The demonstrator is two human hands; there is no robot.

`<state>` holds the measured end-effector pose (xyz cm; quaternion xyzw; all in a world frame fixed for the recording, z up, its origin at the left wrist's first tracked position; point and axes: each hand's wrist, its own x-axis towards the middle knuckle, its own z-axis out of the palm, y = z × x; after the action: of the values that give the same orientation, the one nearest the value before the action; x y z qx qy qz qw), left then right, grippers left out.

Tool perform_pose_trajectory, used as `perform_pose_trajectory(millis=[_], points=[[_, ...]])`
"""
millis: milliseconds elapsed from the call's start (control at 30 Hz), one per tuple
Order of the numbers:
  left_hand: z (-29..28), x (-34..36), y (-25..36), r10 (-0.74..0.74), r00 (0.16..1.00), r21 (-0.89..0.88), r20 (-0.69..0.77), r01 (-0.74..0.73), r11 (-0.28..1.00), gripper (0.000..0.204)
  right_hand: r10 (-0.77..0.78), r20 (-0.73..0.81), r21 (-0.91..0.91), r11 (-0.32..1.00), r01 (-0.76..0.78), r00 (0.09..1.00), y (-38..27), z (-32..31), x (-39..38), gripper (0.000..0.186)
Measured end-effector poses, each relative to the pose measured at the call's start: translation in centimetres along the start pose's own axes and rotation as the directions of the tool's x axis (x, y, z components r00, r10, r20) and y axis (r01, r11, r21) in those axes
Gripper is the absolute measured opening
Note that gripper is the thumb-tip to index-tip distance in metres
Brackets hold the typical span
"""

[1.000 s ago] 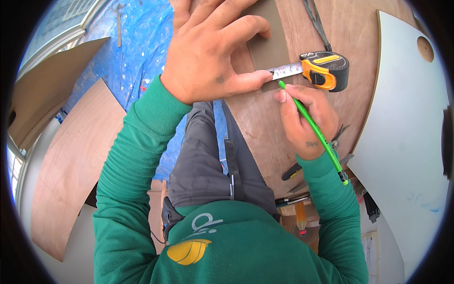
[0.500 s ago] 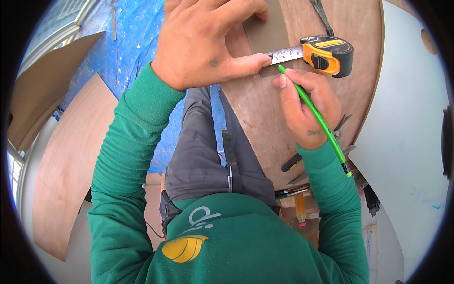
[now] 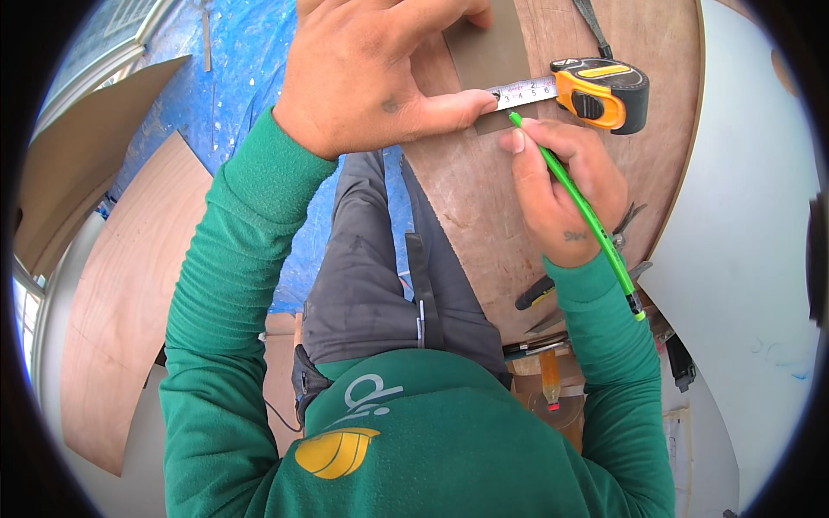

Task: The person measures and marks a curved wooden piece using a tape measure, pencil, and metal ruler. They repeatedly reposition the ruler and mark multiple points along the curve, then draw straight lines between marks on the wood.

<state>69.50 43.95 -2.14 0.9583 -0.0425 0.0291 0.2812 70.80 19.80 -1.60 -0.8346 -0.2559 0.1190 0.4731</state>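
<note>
My left hand (image 3: 367, 91) lies over a narrow brown strip (image 3: 488, 53), its thumb pressing the end of the tape blade (image 3: 527, 91) onto it. The fingers reach across toward the strip's far part, with some fingertips out of view. Beyond the short length of pulled-out blade sits the black and yellow case of the tape measure (image 3: 609, 95), on a reddish wooden board (image 3: 449, 186). My right hand (image 3: 570, 190) is closed round a green pencil (image 3: 598, 229). The pencil's tip is at the blade's near edge, over the strip's near end; whether it touches is hard to tell.
Beside my right wrist lie metal-jawed snips (image 3: 629, 223) and a dark-handled cutting tool (image 3: 537, 293). An orange-coloured bottle (image 3: 550, 380) is below the board. A white panel (image 3: 743, 181) stands on the right, a curved wood sheet (image 3: 134, 285) on the left, blue sheeting (image 3: 246, 78) behind.
The tape measure and the strip have shifted very slightly away from me. My right hand and the pencil have moved a little forward and right. Both hands keep their grip.
</note>
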Motion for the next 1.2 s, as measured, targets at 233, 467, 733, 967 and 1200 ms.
perform_pose_trajectory(millis=[233, 467, 733, 967, 1200], points=[[-0.5, 0.5, 0.3, -0.026, 0.998, 0.049, 0.052, 0.023, 0.999, 0.05, -0.039, -0.008, -0.026, 0.999, 0.039, 0.999, 0.2, 0.1, 0.0, 0.022], [0.0, -0.2, -0.1, -0.025, 0.999, 0.035, 0.045, 0.024, 0.999, 0.051, -0.031, -0.011, -0.022, 0.999, 0.031, 0.999, 0.3, 0.2, -0.1, 0.022], [0.5, -0.2, -0.5, 0.042, 0.998, 0.012, -0.041, -0.042, 0.999, 0.052, -0.052, -0.01, -0.034, 0.998, 0.051, 0.999, 0.4, 0.2, -0.1, 0.022], [0.0, 0.1, -0.2, 0.019, 1.0, 0.018, -0.002, -0.019, 1.0, 0.053, -0.019, 0.022, -0.076, 0.997, 0.02, 1.0, 0.2, 0.1, -0.4, 0.014], [-0.4, -0.1, 0.2, -0.045, 0.997, -0.007, 0.065, 0.046, 0.999, 0.053, 0.014, -0.027, -0.005, 1.0, -0.014, 1.0, -0.5, -0.5, -0.2, 0.02]])
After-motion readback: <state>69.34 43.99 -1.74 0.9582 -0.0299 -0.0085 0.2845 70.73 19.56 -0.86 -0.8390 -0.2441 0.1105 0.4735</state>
